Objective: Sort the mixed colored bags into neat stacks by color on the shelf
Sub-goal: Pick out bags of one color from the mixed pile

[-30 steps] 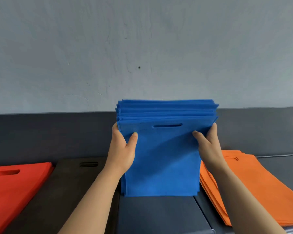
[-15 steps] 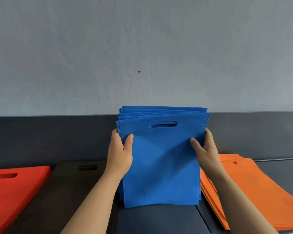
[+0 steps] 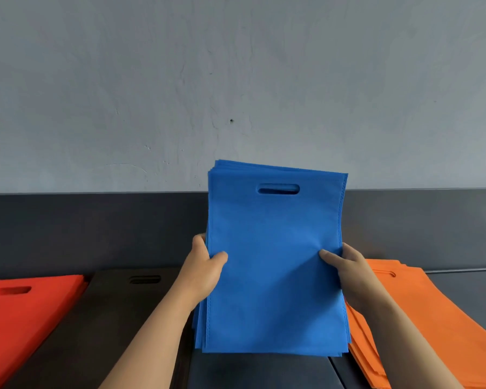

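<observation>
You hold the stack of blue bags [image 3: 275,276] upright in front of you, between both hands, over the dark shelf [image 3: 258,372]. Your left grip [image 3: 205,272] pinches the stack's left edge, thumb pressed on the front face and fingers curled behind. Your right grip [image 3: 348,272] pinches the right edge the same way, thumb on the front, and the fabric puckers slightly beside it. The stack's lower edge sits at the shelf surface; I cannot tell whether it touches. The front bag's face is plain blue with stitched seams down both sides and a slot-shaped handle cut-out [image 3: 278,189] near the top. The bags behind it show as staggered edges at the top left corner.

To your left a stack of dark bags [image 3: 118,304] lies flat, and beyond it a stack of red bags [image 3: 20,313], each with its handle slot towards the wall. To your right a stack of orange bags [image 3: 438,318] lies flat, just beside the blue stack's lower right corner. A dark back panel [image 3: 96,228] runs behind the shelf, under a grey plastered wall [image 3: 236,80].
</observation>
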A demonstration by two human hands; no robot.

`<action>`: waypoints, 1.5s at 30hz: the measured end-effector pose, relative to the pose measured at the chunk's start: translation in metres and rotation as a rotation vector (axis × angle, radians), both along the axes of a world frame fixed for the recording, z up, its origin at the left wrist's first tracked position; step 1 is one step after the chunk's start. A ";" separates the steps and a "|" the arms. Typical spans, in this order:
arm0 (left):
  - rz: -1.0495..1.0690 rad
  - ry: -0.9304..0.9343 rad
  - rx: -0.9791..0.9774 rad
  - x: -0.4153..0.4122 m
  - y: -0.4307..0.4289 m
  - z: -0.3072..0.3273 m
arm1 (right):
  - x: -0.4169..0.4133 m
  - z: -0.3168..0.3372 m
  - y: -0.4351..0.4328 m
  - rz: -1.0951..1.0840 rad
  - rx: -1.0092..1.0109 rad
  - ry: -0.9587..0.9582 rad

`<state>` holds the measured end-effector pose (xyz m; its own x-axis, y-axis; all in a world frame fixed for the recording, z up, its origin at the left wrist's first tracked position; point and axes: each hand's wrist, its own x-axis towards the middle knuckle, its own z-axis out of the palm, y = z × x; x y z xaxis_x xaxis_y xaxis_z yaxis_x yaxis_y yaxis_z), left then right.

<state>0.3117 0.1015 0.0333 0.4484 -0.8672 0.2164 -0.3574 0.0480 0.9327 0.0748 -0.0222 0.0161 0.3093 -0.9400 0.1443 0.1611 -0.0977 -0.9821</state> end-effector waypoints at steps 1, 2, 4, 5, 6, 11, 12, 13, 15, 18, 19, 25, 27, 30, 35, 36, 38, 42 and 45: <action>-0.008 -0.007 0.055 -0.001 0.001 -0.012 | -0.001 -0.002 -0.001 -0.014 0.021 0.017; -0.008 -0.005 0.096 -0.001 0.003 -0.023 | -0.001 -0.006 -0.003 -0.025 0.043 0.045; 0.004 0.031 0.149 -0.001 0.004 -0.043 | 0.001 -0.019 -0.007 -0.032 0.097 0.123; 0.011 0.058 0.169 0.000 0.004 -0.052 | 0.002 -0.026 -0.010 -0.034 0.124 0.169; 0.021 0.083 0.192 0.001 0.003 -0.060 | 0.004 -0.034 -0.012 -0.034 0.147 0.213; 0.114 0.130 0.315 0.001 -0.003 -0.094 | 0.013 -0.057 -0.022 -0.035 0.212 0.398; 0.132 0.125 0.333 0.000 -0.004 -0.097 | 0.015 -0.060 -0.024 -0.037 0.217 0.434; 0.147 0.120 0.346 0.000 -0.005 -0.100 | 0.017 -0.062 -0.024 -0.042 0.217 0.479; 0.164 0.103 0.370 -0.001 -0.007 -0.102 | 0.020 -0.069 -0.024 -0.055 0.209 0.584; 0.173 0.078 0.397 -0.002 -0.011 -0.104 | 0.017 -0.081 -0.026 -0.050 0.178 0.738; 0.170 0.070 0.407 -0.002 -0.011 -0.105 | 0.015 -0.084 -0.026 -0.033 0.163 0.794; 0.151 -0.016 0.483 -0.002 -0.002 -0.120 | 0.002 -0.084 -0.014 0.026 0.060 0.945; 0.178 -0.050 0.480 -0.005 -0.002 -0.121 | 0.002 -0.085 -0.007 0.033 0.014 0.963; 0.192 -0.073 0.452 -0.008 -0.003 -0.117 | 0.002 -0.083 0.005 0.009 -0.047 0.943; 0.124 -0.174 0.493 -0.014 0.020 -0.110 | -0.013 -0.073 0.030 0.064 -0.053 0.963; 0.108 -0.181 0.504 -0.016 0.027 -0.110 | -0.017 -0.071 0.035 0.078 -0.043 0.969; 0.095 -0.175 0.518 -0.020 0.040 -0.112 | -0.026 -0.070 0.045 0.089 -0.037 0.994; 0.123 -0.153 0.479 -0.032 0.048 -0.112 | -0.029 -0.072 0.056 0.094 -0.054 0.935; 0.142 -0.146 0.471 -0.037 0.050 -0.108 | -0.030 -0.069 0.064 0.083 -0.020 0.855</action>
